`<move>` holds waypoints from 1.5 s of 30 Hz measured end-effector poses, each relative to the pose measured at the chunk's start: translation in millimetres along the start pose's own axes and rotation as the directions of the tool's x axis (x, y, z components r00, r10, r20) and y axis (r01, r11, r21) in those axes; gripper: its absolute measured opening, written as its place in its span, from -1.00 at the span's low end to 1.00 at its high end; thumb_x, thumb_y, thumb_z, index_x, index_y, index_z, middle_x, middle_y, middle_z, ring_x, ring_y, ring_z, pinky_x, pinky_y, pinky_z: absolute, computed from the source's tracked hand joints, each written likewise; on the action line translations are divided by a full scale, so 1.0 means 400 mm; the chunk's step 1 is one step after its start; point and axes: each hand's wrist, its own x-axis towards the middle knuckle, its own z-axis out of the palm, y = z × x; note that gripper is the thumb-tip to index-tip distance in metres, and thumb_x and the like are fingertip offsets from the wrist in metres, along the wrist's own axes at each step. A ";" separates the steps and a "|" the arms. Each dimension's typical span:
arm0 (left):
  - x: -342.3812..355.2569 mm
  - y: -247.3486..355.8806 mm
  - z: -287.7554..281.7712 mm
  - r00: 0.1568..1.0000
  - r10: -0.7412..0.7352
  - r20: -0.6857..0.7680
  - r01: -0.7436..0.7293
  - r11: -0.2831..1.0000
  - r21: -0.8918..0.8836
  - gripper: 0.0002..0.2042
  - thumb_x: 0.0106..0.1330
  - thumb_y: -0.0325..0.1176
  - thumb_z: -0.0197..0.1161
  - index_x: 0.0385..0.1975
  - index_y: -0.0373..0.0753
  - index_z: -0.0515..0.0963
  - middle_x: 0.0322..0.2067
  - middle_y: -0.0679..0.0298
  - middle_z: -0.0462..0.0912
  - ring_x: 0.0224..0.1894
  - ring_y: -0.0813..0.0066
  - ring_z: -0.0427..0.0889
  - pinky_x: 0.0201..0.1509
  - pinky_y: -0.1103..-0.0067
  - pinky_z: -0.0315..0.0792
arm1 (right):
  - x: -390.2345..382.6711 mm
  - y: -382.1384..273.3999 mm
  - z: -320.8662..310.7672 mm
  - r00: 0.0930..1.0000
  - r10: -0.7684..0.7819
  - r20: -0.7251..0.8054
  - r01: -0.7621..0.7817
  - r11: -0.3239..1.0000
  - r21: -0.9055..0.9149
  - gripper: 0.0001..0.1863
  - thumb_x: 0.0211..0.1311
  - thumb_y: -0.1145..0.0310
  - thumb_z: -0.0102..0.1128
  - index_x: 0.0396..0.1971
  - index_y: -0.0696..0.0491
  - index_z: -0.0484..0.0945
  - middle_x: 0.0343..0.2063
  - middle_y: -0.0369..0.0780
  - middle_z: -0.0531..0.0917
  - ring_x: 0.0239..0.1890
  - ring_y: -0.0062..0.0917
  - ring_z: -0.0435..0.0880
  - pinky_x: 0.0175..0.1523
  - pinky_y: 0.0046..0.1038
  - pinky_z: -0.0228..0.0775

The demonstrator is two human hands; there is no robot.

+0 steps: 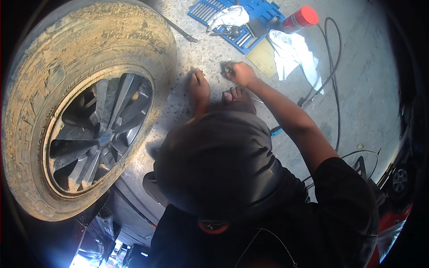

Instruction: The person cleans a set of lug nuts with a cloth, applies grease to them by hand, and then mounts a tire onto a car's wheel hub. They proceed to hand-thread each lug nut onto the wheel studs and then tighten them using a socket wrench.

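Note:
My right hand (241, 75) is closed on a small metallic part (227, 69), held just above the concrete floor over my bare foot (234, 96). My left hand (200, 85) is curled closed on the floor side beside it, and what it holds, if anything, is hidden. To my left, a large mud-caked tire (40, 111) with a dark spoked wheel (105, 136) takes up much of the view. A thin metal tool lies partly hidden under my right forearm.
An open blue socket case (203, 13) with rags and tools, a red-capped spray can (295, 22), a tan sheet (257, 60) and a white cloth (288, 56) lie ahead. A black hose (336, 89) loops at the right. A vehicle wheel (400, 178) stands at far right.

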 end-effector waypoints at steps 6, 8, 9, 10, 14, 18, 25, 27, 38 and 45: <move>0.047 0.002 0.152 0.962 0.271 0.023 -0.270 0.940 0.211 -0.60 0.27 -0.02 0.24 -0.27 -0.32 0.59 -0.18 0.01 0.58 -0.06 -0.01 0.54 0.02 0.25 0.44 | -0.011 0.072 0.023 0.989 0.148 -0.006 -0.144 0.969 0.200 -0.58 0.06 0.15 0.38 -0.04 -0.11 0.61 -0.23 -0.06 0.70 -0.17 -0.16 0.69 -0.06 -0.23 0.53; 0.033 0.000 0.154 0.911 0.411 0.034 -0.412 0.900 0.140 -0.69 0.18 -0.17 0.35 -0.25 -0.29 0.58 -0.19 0.03 0.53 -0.07 0.01 0.51 0.02 0.24 0.43 | -0.049 0.070 0.021 0.981 0.180 -0.073 -0.158 0.957 0.244 -0.62 0.02 0.29 0.38 -0.09 -0.05 0.61 -0.22 -0.06 0.70 -0.16 -0.15 0.69 -0.06 -0.25 0.53; 0.027 0.015 0.144 0.863 0.504 0.032 -0.504 0.855 0.118 -0.70 0.16 -0.21 0.37 -0.24 -0.29 0.58 -0.19 0.03 0.53 -0.07 0.02 0.52 0.01 0.25 0.43 | -0.069 0.068 0.011 0.975 0.197 -0.104 -0.161 0.947 0.277 -0.64 0.02 0.34 0.37 -0.11 -0.02 0.61 -0.22 -0.05 0.69 -0.15 -0.15 0.69 -0.06 -0.25 0.53; 0.018 0.027 0.129 0.807 0.590 0.024 -0.590 0.802 0.096 -0.71 0.13 -0.25 0.39 -0.24 -0.29 0.58 -0.19 0.03 0.53 -0.07 0.03 0.52 0.01 0.25 0.43 | -0.083 0.071 0.005 0.968 0.211 -0.133 -0.162 0.937 0.309 -0.66 0.02 0.38 0.35 -0.13 0.00 0.61 -0.21 -0.05 0.69 -0.14 -0.15 0.68 -0.05 -0.25 0.52; -0.017 0.016 -0.011 0.867 0.493 0.075 -0.498 0.849 0.176 -0.67 0.10 -0.32 0.41 -0.15 -0.27 0.57 -0.14 0.03 0.54 -0.06 0.07 0.53 0.03 0.29 0.43 | -0.131 0.087 -0.004 0.955 0.165 -0.247 -0.058 0.919 0.389 -0.69 0.02 0.52 0.27 -0.15 0.07 0.62 -0.17 -0.01 0.67 -0.10 -0.12 0.66 0.00 -0.26 0.50; -0.054 0.003 -0.238 0.907 0.237 0.349 -0.343 0.896 0.283 -0.59 0.09 -0.31 0.41 -0.04 -0.26 0.55 -0.12 0.07 0.56 -0.08 0.04 0.55 0.01 0.27 0.45 | -0.156 0.136 -0.016 0.949 0.180 -0.260 -0.046 0.892 0.450 -0.70 0.06 0.56 0.26 -0.14 0.12 0.62 -0.16 0.01 0.67 -0.09 -0.15 0.67 0.01 -0.31 0.49; -0.229 0.305 -0.772 0.738 -0.340 0.583 -0.298 0.611 0.734 -0.63 0.16 -0.33 0.35 -0.05 -0.30 0.55 -0.11 0.03 0.59 -0.05 -0.02 0.57 0.04 0.26 0.47 | -0.218 0.106 -0.080 0.951 0.286 -0.115 -0.108 0.656 0.747 -0.69 0.11 0.27 0.45 -0.22 0.12 0.63 -0.46 -0.08 0.68 -0.44 -0.31 0.68 -0.24 -0.39 0.50; -0.270 0.349 -0.866 0.748 -0.360 0.557 -0.315 0.547 0.776 -0.64 0.17 -0.33 0.34 -0.05 -0.31 0.55 -0.12 0.02 0.59 -0.05 -0.03 0.58 0.05 0.26 0.47 | -0.221 0.122 -0.093 0.957 0.241 -0.163 -0.133 0.860 0.493 -0.66 0.08 0.20 0.47 -0.25 0.11 0.64 -0.53 -0.08 0.67 -0.52 -0.31 0.65 -0.31 -0.36 0.48; -0.362 0.356 -1.135 0.929 -0.168 0.329 -0.115 0.715 0.690 -0.77 0.30 -0.35 0.26 -0.18 -0.40 0.57 -0.29 -0.01 0.66 -0.21 0.08 0.63 -0.06 0.38 0.45 | -0.174 0.157 -0.040 0.904 0.250 -0.348 -0.119 0.926 0.358 -0.85 0.07 0.50 0.32 -0.31 0.09 0.67 -0.28 -0.05 0.71 -0.21 -0.20 0.71 -0.06 -0.33 0.52; -0.328 0.256 -1.189 0.909 -0.226 0.350 -0.014 0.823 0.568 -0.73 0.36 -0.30 0.22 -0.14 -0.41 0.57 -0.37 0.13 0.66 -0.29 0.45 0.56 -0.09 0.50 0.43 | -0.191 0.213 -0.037 0.814 0.349 -0.464 -0.230 0.927 0.295 -0.80 0.05 0.49 0.30 -0.26 0.13 0.66 -0.32 0.00 0.70 -0.21 -0.12 0.71 -0.10 -0.28 0.53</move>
